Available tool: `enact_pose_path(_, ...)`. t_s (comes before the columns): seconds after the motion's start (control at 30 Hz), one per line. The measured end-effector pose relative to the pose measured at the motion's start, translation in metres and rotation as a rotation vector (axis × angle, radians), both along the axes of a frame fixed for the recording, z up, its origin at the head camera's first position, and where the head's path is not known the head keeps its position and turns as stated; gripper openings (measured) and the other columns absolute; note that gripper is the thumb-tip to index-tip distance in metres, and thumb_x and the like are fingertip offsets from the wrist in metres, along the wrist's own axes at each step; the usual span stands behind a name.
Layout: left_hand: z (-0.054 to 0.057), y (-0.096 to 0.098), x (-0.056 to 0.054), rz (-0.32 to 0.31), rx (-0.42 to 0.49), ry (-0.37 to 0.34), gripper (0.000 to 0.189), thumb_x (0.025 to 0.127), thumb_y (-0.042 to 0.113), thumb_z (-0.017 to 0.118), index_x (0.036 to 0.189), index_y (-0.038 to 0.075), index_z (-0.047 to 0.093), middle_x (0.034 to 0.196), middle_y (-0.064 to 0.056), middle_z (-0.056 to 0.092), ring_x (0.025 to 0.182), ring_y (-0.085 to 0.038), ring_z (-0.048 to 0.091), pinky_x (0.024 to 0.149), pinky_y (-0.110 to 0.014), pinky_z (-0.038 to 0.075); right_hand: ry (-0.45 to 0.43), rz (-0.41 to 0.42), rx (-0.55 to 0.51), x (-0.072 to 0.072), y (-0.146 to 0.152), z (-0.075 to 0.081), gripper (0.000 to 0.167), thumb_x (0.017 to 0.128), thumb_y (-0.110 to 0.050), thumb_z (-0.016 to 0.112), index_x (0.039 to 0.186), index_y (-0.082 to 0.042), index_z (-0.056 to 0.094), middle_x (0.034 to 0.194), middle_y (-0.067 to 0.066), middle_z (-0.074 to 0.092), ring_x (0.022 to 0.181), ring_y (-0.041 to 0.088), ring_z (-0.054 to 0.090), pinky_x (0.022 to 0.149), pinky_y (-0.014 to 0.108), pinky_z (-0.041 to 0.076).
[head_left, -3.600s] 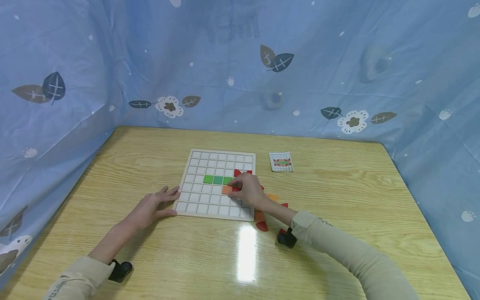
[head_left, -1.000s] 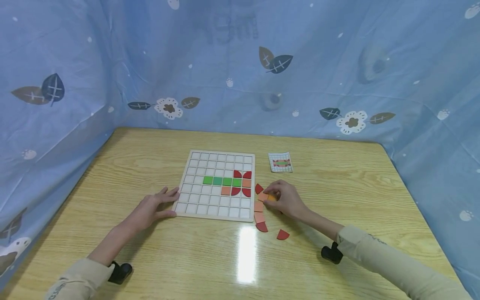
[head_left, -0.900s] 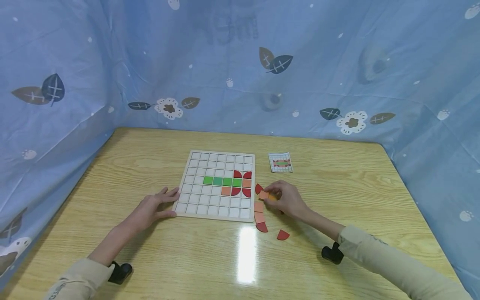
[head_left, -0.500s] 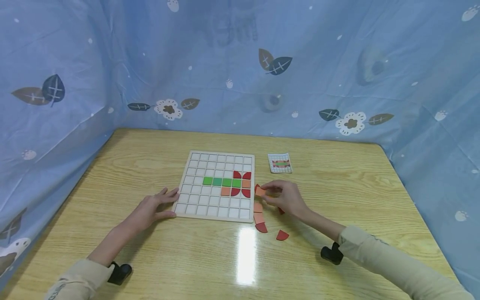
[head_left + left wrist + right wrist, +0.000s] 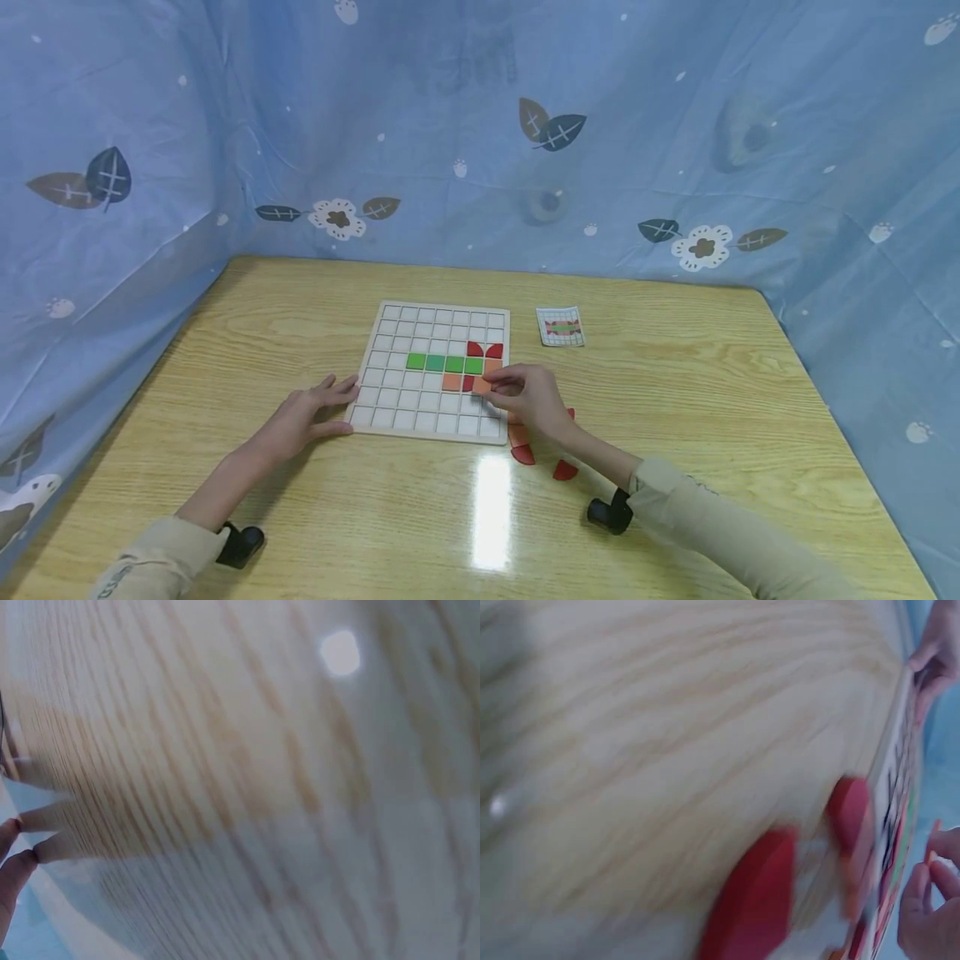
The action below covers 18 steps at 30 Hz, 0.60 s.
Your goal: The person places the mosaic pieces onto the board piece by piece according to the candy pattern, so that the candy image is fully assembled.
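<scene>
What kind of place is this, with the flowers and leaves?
Perhaps a small indoor play corner: leaf-patterned blue cloth hangs behind and beside a wooden table, where a grid board holds colourful tiles. What lies beyond the cloth is hidden.

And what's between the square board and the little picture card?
Only bare wooden table lies between the board and the card; the head view shows it.

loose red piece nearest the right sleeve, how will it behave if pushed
The red piece would probably slide rather than roll, lying flat on a glossy table. It is probably stiff: its edge looks thick, with no bend visible in the blurred right wrist view. Small and flat, it is likely light and unlikely to tip.
</scene>
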<state>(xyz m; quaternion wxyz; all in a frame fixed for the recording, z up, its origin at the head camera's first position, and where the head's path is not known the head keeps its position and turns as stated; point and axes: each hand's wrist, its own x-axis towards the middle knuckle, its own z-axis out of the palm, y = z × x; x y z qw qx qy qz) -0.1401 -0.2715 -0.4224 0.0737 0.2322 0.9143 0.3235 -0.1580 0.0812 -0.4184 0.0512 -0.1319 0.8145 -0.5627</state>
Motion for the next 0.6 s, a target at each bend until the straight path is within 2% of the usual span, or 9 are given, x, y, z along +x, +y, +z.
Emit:
enact_pose_path(0.13,0.000,0.000,-0.001,0.000,-0.006,0.004,0.061,0.081,0.016,0.075,0.131,-0.009,0.052,0.141,-0.025,0.043,0.131,-0.054,0.029,0.102,-0.066,0.028,-0.011,-0.015,0.036,0.000,-0.015,0.001,0.018,0.079,0.002,0.075,0.097,0.004,0.074,0.095,0.014,0.071,0.079,0.018,0.070,0.071,0.021,0.056)
enact_pose_path(0.6,0.002,0.000,0.000,-0.004,-0.001,0.013,0.061,0.080,0.015,0.075,0.131,-0.009,0.052,0.140,-0.025,0.043,0.131,-0.054,0.029,0.102,-0.066,0.027,0.042,-0.031,0.083,-0.008,-0.048,0.000,0.019,0.081,0.000,0.075,0.099,0.005,0.073,0.097,0.015,0.072,0.086,0.024,0.071,0.073,0.025,0.056)
